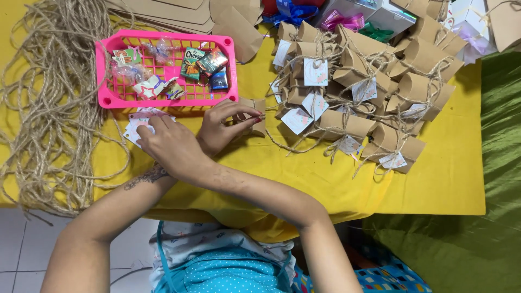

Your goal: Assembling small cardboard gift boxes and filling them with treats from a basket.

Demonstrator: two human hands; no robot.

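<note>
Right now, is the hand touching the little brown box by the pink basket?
Touching. The head view shows the right hand with its fingertips wrapped onto the small brown box, below the pink basket.
</note>
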